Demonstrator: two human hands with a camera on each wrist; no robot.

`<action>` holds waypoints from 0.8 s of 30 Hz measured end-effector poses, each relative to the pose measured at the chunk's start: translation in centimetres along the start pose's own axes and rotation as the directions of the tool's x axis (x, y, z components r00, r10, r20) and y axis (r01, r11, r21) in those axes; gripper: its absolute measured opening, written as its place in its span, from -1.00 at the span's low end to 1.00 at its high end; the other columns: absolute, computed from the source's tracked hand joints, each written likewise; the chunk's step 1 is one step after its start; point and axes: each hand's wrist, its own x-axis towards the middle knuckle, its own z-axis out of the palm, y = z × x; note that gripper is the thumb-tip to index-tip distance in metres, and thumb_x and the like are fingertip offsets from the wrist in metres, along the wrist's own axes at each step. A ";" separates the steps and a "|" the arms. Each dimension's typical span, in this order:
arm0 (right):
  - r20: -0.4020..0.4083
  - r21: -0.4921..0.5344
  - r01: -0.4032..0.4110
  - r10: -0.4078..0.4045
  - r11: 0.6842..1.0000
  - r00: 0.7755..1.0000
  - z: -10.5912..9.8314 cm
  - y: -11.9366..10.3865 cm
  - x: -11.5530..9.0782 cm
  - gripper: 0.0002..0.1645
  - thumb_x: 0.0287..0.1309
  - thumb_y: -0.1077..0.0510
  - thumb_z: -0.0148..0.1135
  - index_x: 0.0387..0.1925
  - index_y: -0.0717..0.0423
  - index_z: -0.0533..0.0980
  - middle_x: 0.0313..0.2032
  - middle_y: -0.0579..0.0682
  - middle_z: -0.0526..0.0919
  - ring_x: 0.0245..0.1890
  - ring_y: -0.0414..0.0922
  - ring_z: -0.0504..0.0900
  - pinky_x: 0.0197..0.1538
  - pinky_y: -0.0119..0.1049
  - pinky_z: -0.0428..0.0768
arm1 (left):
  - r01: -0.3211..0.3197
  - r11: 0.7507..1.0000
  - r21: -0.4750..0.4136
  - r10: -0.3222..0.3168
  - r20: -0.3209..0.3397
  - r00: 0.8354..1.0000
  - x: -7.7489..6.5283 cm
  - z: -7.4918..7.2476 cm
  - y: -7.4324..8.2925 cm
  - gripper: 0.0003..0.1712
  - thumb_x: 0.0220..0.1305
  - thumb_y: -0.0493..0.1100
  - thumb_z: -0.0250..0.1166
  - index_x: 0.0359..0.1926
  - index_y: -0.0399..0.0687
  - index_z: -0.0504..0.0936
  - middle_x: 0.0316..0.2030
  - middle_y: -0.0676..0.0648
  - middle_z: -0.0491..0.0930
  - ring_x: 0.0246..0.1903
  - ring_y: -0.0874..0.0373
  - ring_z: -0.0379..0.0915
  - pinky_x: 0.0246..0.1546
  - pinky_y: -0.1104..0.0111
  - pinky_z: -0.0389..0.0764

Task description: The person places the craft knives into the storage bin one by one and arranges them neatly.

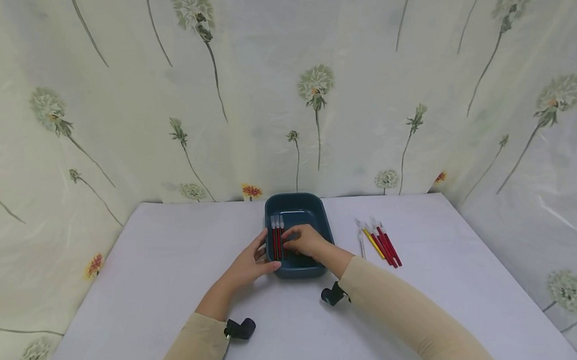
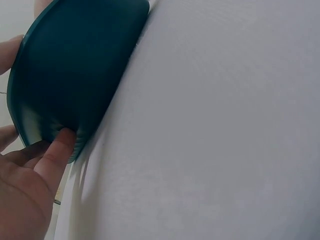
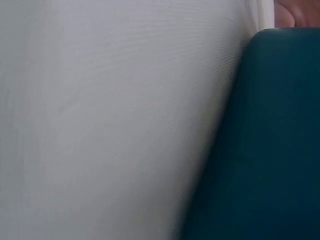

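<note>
Slim red pen-like tools (image 1: pixel 274 242) with clear caps lie side by side along the left of a dark blue tray (image 1: pixel 299 272). My left hand (image 1: pixel 247 265) holds the tray's left side, its thumb over the rim near the front corner. In the left wrist view, fingers of the left hand (image 2: pixel 27 187) press the outer wall of the tray (image 2: pixel 75 65). My right hand (image 1: pixel 308 241) reaches into the tray and pinches the rightmost tool of the row, partly hidden by its fingers. The right wrist view shows mostly the outside of the tray (image 3: pixel 270 135).
To the right of the tray, several loose capped tools lie in a loose fan: red ones (image 1: pixel 390 245), a yellow one (image 1: pixel 374 244) and a silver one (image 1: pixel 361 245). The white table (image 1: pixel 190 243) ends at a flower-printed curtain (image 1: pixel 260 95) behind.
</note>
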 end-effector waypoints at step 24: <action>-0.072 -0.148 0.088 -0.100 0.985 0.992 -5.2 -1.5 -3.6 -0.69 0.30 0.13 0.31 0.04 0.13 0.63 -0.14 0.07 0.66 -0.12 0.16 0.67 -0.05 -0.13 0.71 | 0.013 1.000 0.027 -0.013 0.003 1.000 -0.1 0.1 0.2 0.11 0.24 -0.14 0.46 0.61 0.02 -0.07 0.53 -0.29 0.02 0.45 -0.24 0.10 0.33 0.03 0.34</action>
